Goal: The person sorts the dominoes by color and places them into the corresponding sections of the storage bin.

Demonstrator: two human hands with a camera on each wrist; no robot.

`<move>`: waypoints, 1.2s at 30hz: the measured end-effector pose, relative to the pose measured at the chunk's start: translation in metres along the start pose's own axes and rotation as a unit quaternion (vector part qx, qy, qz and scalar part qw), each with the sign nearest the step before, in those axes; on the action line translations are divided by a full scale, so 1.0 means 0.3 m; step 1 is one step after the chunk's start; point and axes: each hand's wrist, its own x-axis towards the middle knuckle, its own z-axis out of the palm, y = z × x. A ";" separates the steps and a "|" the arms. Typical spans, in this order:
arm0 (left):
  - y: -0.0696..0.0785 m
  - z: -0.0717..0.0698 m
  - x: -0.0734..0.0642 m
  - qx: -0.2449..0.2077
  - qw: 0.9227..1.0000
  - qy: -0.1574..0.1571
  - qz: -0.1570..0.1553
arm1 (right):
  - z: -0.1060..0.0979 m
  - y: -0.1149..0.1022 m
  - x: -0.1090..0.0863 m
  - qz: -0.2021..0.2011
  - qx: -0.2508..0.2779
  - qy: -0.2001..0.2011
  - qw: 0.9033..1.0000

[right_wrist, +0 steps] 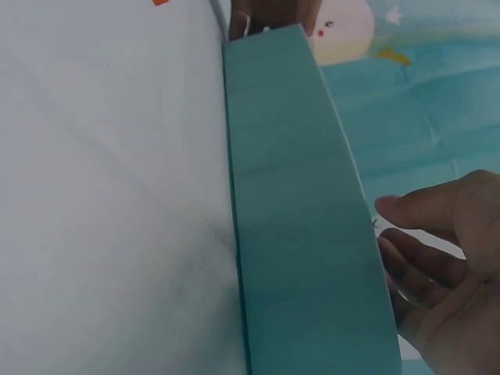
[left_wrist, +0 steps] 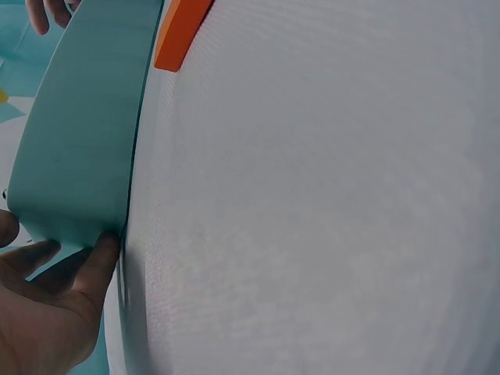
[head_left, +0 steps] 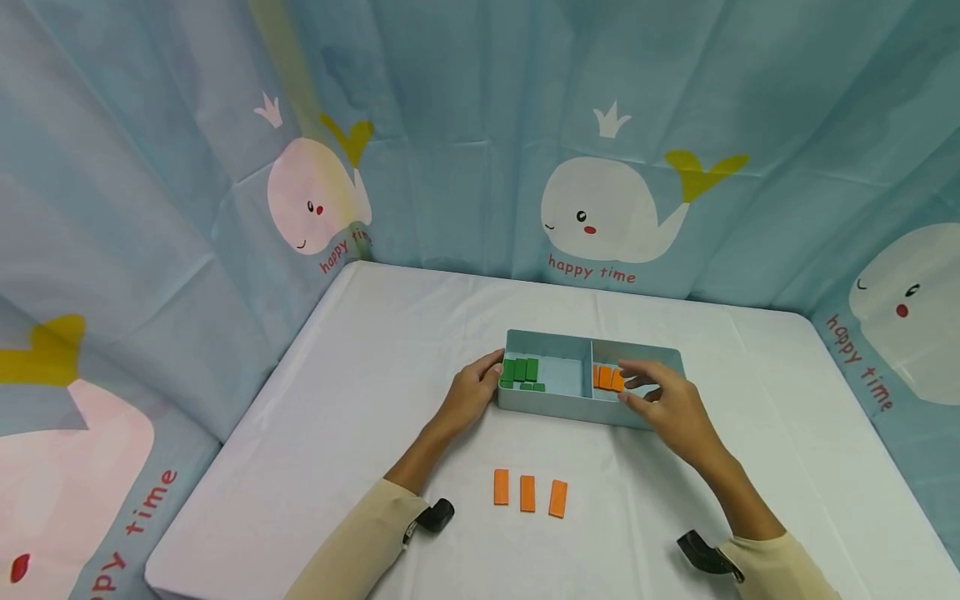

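Note:
A blue-green box [head_left: 555, 408] with a divider lies on the table. My left hand [head_left: 471, 392] holds its left end; in the left wrist view the fingertips touch the end wall [left_wrist: 70, 223]. Several green blocks [head_left: 520, 370] sit at the left of the left compartment. Orange blocks [head_left: 605, 377] stand side by side against the divider in the right compartment, partly hidden by my right hand [head_left: 671, 408]. That hand hovers over the front rim, thumb and fingers apart, with nothing seen between them. In front of the box, three orange blocks [head_left: 528, 494] lie in a row.
A white cloth [head_left: 360, 367] covers the table. Blue curtains [head_left: 465, 183] with whale prints hang behind it and along both sides. Each sleeve has a dark wrist camera [head_left: 435, 517] at its cuff.

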 end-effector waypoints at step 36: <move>0.006 -0.001 -0.005 -0.005 1.000 0.000 0.003 | 0.130 -0.100 -0.194 0.013 0.050 -0.066 0.996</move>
